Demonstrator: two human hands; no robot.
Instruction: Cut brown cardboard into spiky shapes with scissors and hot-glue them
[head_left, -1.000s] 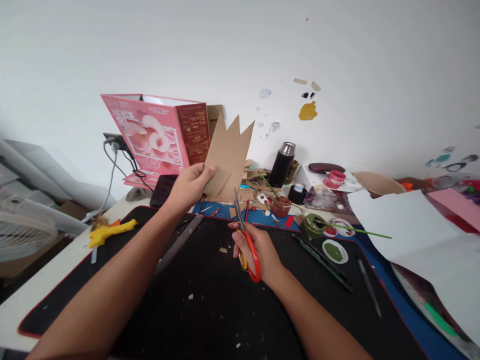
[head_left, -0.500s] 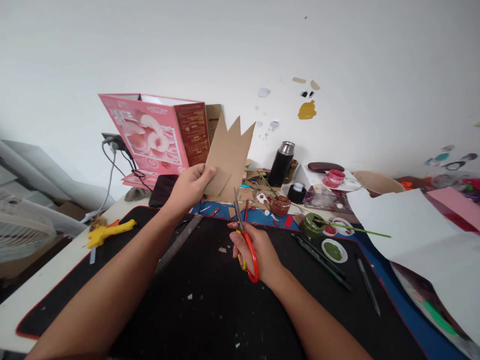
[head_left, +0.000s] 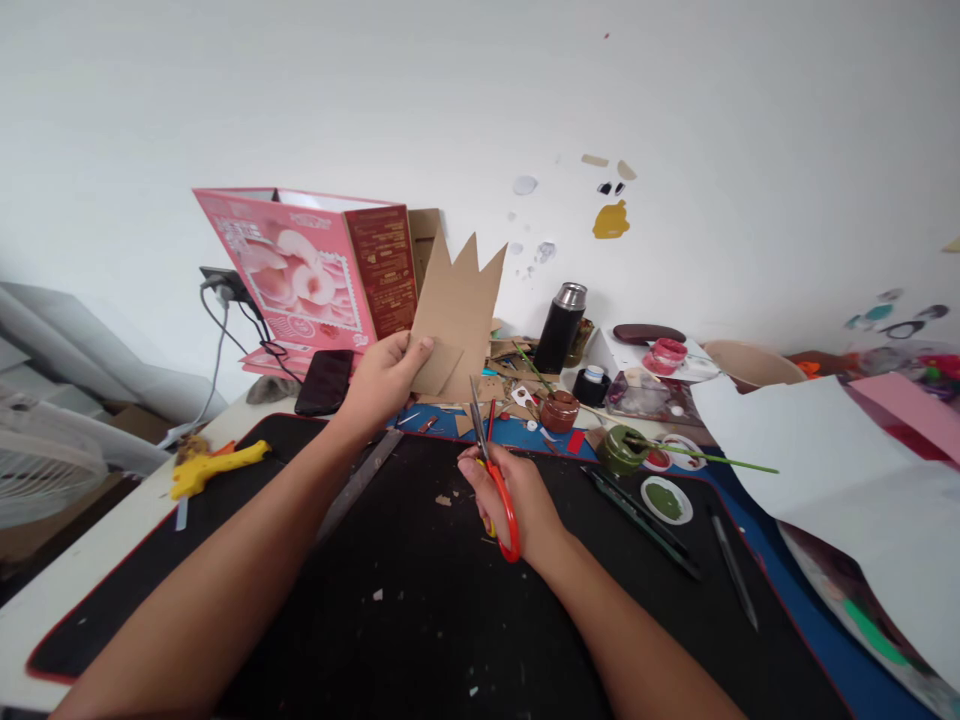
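Observation:
My left hand (head_left: 382, 380) is closed on the lower edge of a brown cardboard piece (head_left: 461, 305) with three pointed tips, held upright above the desk. My right hand (head_left: 517, 495) grips red-handled scissors (head_left: 491, 465), fingers through the loops. The scissor blades are slightly apart and point up toward the bottom of the cardboard. Both hands hover over a black cutting mat (head_left: 420, 600) flecked with small scraps.
A pink printed box (head_left: 307, 265) stands behind, with a phone (head_left: 324, 381) below it. A yellow glue gun (head_left: 214, 465) and a metal ruler (head_left: 360, 480) lie left. Black flask (head_left: 561, 325), paint pots (head_left: 561, 410), brushes and white paper sheets (head_left: 840, 470) crowd the right.
Almost nothing differs. The view has shifted slightly and my right hand with the scissors has edged a little toward the cardboard.

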